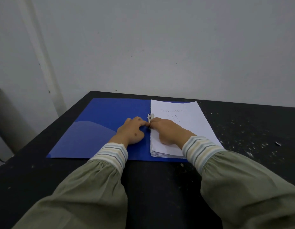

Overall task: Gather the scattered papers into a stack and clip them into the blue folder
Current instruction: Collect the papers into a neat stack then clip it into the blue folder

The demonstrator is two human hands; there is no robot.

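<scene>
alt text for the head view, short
Both hands, left hand and right hand, meet at the metal clip beside a paper stack lying in an open blue folder on a black table.

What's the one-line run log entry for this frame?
phase: clipping | paper stack: on right half of open blue folder | left hand, right hand: fingers at metal clip | clip state: unclear
</scene>
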